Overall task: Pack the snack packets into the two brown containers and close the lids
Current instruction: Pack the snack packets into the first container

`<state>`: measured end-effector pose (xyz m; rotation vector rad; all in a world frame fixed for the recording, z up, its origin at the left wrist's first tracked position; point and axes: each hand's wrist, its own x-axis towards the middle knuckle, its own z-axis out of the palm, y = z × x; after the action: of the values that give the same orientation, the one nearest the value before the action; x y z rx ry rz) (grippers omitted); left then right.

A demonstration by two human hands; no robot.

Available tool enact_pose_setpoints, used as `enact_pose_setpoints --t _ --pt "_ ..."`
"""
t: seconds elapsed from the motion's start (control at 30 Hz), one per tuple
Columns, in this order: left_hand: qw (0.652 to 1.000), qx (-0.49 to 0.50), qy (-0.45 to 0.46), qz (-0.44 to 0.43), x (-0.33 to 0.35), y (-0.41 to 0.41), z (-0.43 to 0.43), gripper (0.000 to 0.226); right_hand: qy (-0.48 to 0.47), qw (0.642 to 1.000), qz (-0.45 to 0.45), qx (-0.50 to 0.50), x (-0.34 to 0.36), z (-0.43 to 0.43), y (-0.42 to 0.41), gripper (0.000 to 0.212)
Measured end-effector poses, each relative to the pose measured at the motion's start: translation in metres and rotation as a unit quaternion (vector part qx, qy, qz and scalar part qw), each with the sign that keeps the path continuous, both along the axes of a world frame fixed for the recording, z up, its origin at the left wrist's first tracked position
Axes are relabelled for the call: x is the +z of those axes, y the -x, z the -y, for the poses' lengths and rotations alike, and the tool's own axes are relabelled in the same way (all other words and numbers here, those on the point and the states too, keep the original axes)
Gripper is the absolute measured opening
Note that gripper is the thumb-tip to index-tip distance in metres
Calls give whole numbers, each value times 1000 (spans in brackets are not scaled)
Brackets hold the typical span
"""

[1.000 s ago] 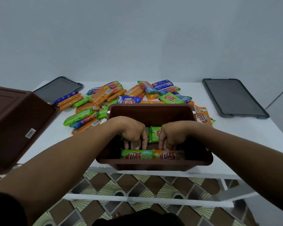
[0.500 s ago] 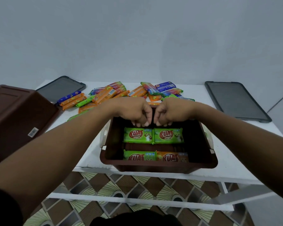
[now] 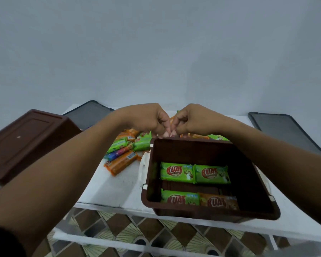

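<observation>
I see the white bench (image 3: 122, 184) carrying everything. On it, lower right of centre, sits the open brown container (image 3: 252, 182); the second brown container (image 3: 26, 141) lies tipped at the left edge of the frame. 2 grey lids (image 3: 89, 115) (image 3: 285, 132) rest at upper left and upper right. The loose snack packets (image 3: 126, 151) are heaped just past the open container's far rim, most showing to its left. My left hand (image 3: 146, 119) and right hand (image 3: 193, 119) meet above that rim, fingers curled; I cannot tell whether they pinch anything. I judge the left hand nearer the heap. 4 packed packets (image 3: 176, 172) lie long axis left-to-right.
</observation>
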<state>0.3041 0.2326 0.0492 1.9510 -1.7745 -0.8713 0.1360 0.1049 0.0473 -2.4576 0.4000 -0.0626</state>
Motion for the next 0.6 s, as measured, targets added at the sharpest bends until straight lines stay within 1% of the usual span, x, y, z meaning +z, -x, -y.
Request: enact_pose_setpoints --t 0.17,0.33,0.47,0.6 --pt "1000 22 5 -2 6 -28 -18 6 20 1000 11 5 4 -12 -35 7" --pt "999 41 7 -13 0 -59 -35 4 31 999 -2 22 -1 -23 -70 8" --pt "999 39 -10 4 -8 -87 -47 11 44 998 -26 44 -11 -32 -97 8" --pt "998 56 -19 0 -16 -112 -57 19 45 996 -42 57 -22 -37 -120 13"
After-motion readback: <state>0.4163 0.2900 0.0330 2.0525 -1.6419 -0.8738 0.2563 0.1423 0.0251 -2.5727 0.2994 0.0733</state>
